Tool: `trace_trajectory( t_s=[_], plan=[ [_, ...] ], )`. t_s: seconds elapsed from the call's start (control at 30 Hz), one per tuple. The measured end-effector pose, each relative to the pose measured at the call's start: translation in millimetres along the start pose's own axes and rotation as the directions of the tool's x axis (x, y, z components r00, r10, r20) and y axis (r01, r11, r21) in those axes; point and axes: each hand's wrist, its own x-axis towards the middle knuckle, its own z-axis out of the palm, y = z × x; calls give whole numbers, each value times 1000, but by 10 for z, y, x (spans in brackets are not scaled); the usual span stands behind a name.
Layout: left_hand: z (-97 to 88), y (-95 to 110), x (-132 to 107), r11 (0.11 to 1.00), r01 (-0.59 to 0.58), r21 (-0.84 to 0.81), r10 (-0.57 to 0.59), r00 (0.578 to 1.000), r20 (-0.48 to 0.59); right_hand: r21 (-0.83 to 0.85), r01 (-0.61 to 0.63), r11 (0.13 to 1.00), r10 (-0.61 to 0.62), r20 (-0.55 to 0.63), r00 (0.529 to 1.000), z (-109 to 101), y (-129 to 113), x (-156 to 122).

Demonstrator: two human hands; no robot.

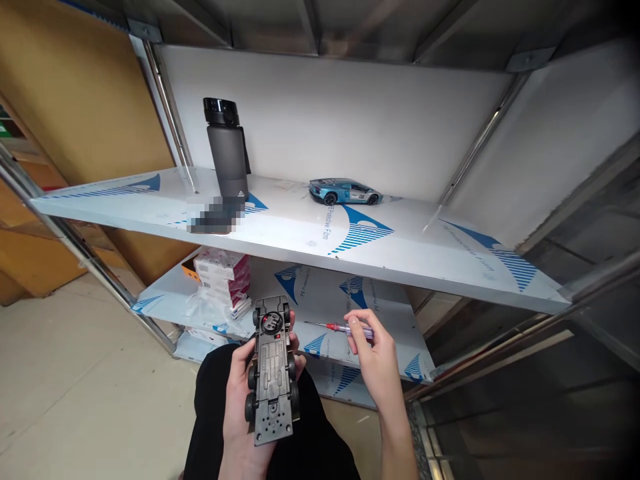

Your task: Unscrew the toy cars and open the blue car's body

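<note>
My left hand (pixel 239 393) is wrapped round a toy truck (pixel 273 370), turned so that its dark underside faces me. Black wheels show along both sides, and a round black cover sits near the far end of the base. To the right, my right hand (pixel 373 347) grips a screwdriver (pixel 353 329) by its clear, purplish handle. The screwdriver's thin shaft points left towards the truck, with its tip apart from it. Part of my left hand is hidden behind the truck.
On the upper shelf (pixel 290 230) stand a dark grey bottle (pixel 227 157) and a blue toy car (pixel 345 192). A blurred-out object (pixel 216 215) lies before the bottle. Stacked boxes (pixel 223 275) and clear plastic sit on the lower shelf (pixel 320 293). A metal post (pixel 95 260) stands left.
</note>
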Motion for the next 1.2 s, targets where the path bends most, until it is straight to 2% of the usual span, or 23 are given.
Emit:
trace_trajectory(
  t_s=[0.1, 0.17, 0.2, 0.27, 0.33, 0.37, 0.43, 0.47, 0.5, 0.53, 0.57, 0.67, 0.7, 0.73, 0.8, 0.87, 1.0, 1.2],
  plan=[
    [29, -43, -101, 980, -63, 189, 74, 996, -52, 2, 1, 1000, -1, 17, 1000, -52, 26, 13],
    [98, -12, -180, 906, -80, 415, 86, 996, 5, 9, -1, 1000, 0, 46, 999, -95, 37, 32],
    [170, 35, -216, 834, -109, 540, 90, 994, 62, 16, -3, 1000, 2, 62, 998, -120, 43, 49],
    [425, 188, -260, 600, -239, 764, 106, 970, 220, 35, -10, 999, 7, 93, 996, -171, 63, 98],
    [846, 365, -245, 289, -425, 857, 103, 904, 414, 62, -19, 998, 11, 125, 992, -220, 101, 166],
    [1111, 431, -203, 111, -498, 860, 27, 867, 498, 77, -23, 997, 12, 138, 990, -241, 125, 203],
    [1704, 462, -25, -234, -640, 732, -118, 766, 632, 107, -31, 994, 15, 151, 988, -277, 176, 276],
    [2004, 417, 118, -373, -689, 621, -202, 714, 671, 118, -35, 992, 18, 147, 989, -292, 198, 307],
    [2291, 330, 300, -480, -728, 490, -283, 657, 699, 126, -39, 991, 21, 137, 990, -307, 217, 334],
    [2554, 209, 519, -544, -761, 354, -370, 595, 713, 133, -43, 990, 26, 122, 992, -321, 231, 355],
    [2789, 60, 768, -573, -785, 234, -462, 546, 699, 140, -47, 989, 32, 107, 994, -334, 242, 372],
    [3313, -459, 1619, -546, -837, -40, -663, 402, 632, 157, -69, 985, 57, 82, 995, -362, 282, 399],
    [3438, -626, 1902, -545, -831, -111, -713, 389, 584, 161, -80, 984, 68, 81, 994, -369, 303, 405],
    [3543, -779, 2168, -552, -819, -157, -744, 399, 536, 163, -92, 982, 80, 81, 994, -377, 329, 411],
    [3707, -1030, 2619, -558, -814, -158, -771, 439, 461, 164, -115, 980, 104, 78, 992, -397, 396, 427],
    [3817, -1204, 2942, -559, -819, -130, -776, 463, 428, 168, -135, 977, 126, 62, 990, -428, 471, 453],
    [3897, -1383, 3261, -537, -840, -76, -788, 467, 402, 192, -156, 969, 151, 41, 988, -503, 619, 537],
    [3816, -1479, 3377, -508, -860, -45, -795, 448, 409, 227, -163, 960, 162, 21, 987, -484, 757, 640]
  ],
)
